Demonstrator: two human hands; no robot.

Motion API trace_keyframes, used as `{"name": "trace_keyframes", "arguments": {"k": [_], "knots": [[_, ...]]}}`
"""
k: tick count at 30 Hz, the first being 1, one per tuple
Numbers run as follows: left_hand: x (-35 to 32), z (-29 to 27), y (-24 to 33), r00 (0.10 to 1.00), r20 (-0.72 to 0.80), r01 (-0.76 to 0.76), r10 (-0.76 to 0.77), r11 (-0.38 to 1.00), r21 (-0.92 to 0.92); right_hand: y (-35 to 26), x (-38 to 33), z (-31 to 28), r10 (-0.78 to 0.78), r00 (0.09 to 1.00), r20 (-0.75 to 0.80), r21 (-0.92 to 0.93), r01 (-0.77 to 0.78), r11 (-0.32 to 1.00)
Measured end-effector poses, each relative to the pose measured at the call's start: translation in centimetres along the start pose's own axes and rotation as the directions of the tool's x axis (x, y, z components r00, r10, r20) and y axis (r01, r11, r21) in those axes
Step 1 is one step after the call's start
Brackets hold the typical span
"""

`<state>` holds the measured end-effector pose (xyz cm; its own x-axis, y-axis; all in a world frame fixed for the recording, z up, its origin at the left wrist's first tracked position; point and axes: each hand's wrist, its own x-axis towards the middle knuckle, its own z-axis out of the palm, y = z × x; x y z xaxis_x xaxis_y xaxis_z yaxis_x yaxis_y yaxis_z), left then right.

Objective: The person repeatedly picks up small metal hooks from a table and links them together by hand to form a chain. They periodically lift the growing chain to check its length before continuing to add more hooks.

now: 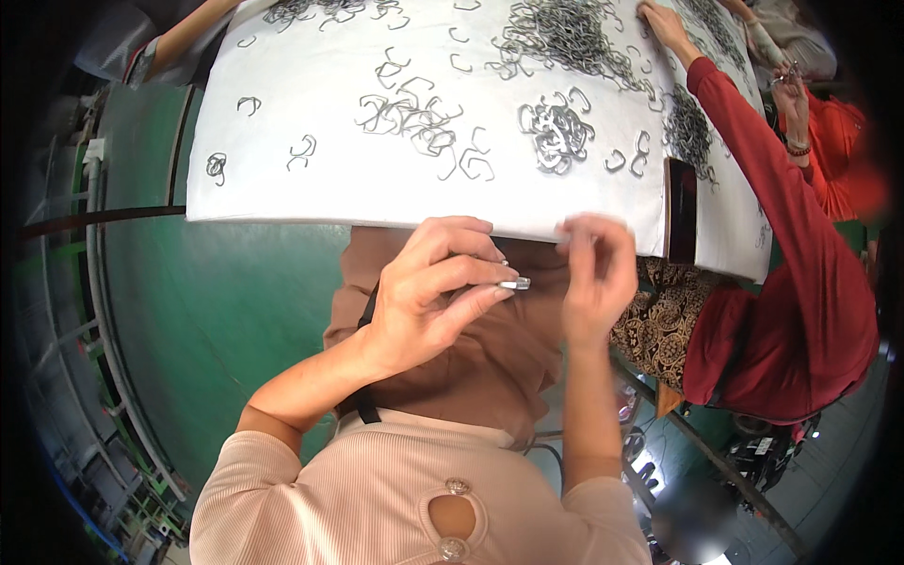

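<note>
My left hand (pixel 424 297) is closed in a pinch just off the table's front edge. Between its thumb and fingers a small shiny silver metal piece (pixel 521 282) sticks out to the right; its full shape is hidden by the fingers. My right hand (pixel 600 282) is raised a little to the right, apart from the piece. Motion smears its fingers, so whether they hold anything does not show. Beyond both hands lies the white-covered table (pixel 377 200). Nearest to them on it are a heap of C-shaped metal pieces (pixel 557 132) and a looser scatter of such pieces (pixel 414 118).
A larger pile of metal pieces (pixel 574 38) lies farther back. A dark phone-like slab (pixel 680 209) rests at the table's front right. On the right, a co-worker's red-sleeved arm (pixel 753 141) reaches across the table. Another person's arm (pixel 193 33) comes in at the far left.
</note>
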<state>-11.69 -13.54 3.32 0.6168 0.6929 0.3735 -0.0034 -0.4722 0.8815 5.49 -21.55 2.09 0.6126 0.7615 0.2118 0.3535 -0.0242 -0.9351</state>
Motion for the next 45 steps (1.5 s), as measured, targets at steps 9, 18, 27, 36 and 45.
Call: {"name": "trace_keyframes", "arguments": {"k": [9, 18, 27, 36, 45], "knots": [[-0.2, -0.2, -0.9, 0.995, 0.088, 0.061, -0.054, 0.995, -0.081, 8.8, 17.8, 10.7, -0.166, 0.927, 0.338, -0.689, 0.363, 0.627], [-0.5, -0.4, -3.1, 0.995, 0.046, 0.096, -0.091, 0.986, -0.136, 3.4, 11.9, 12.4, 0.064, 0.725, 0.686, -0.576, 0.487, 0.657], [-0.4, -0.4, -3.2, 0.993, 0.058, 0.106, -0.100, 0.986, -0.126, 6.0, 24.0, 11.9, -0.106, 0.835, 0.540, -0.515, 0.427, 0.743], [-0.3, 0.0, -2.8, 0.997, 0.028, 0.072, -0.070, 0.992, -0.103, 7.3, 26.1, 12.9, 0.101, 0.704, 0.703, -0.628, 0.548, 0.553], [-1.1, 0.9, -3.3, 0.993, 0.009, 0.122, -0.122, 0.985, -0.119, -1.9, 9.5, 2.7, 0.135, 0.927, 0.349, 0.157, -0.200, 0.967]]}}
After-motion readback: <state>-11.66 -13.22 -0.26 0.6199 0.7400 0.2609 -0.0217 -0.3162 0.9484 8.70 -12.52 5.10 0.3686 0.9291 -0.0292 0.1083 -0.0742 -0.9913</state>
